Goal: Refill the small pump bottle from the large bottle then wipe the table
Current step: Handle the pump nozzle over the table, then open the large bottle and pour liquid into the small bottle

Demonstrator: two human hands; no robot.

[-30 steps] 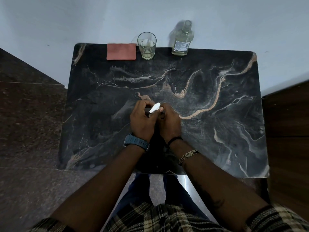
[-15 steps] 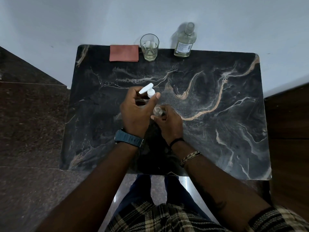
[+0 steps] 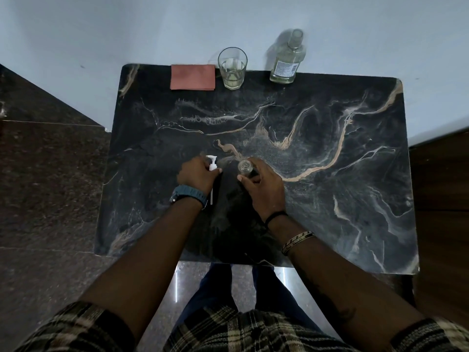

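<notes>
While left hand [image 3: 196,175] grips pump [image 3: 212,165], right hand [image 3: 261,185] holds bottle [image 3: 245,167]

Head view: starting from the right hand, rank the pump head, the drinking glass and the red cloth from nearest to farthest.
Measured from the right hand, which grips the small bottle:
1. Pump head, just to its left, held in the left hand.
2. Drinking glass, at the table's far edge, slightly left.
3. Red cloth, far edge too, further left than the glass.
</notes>
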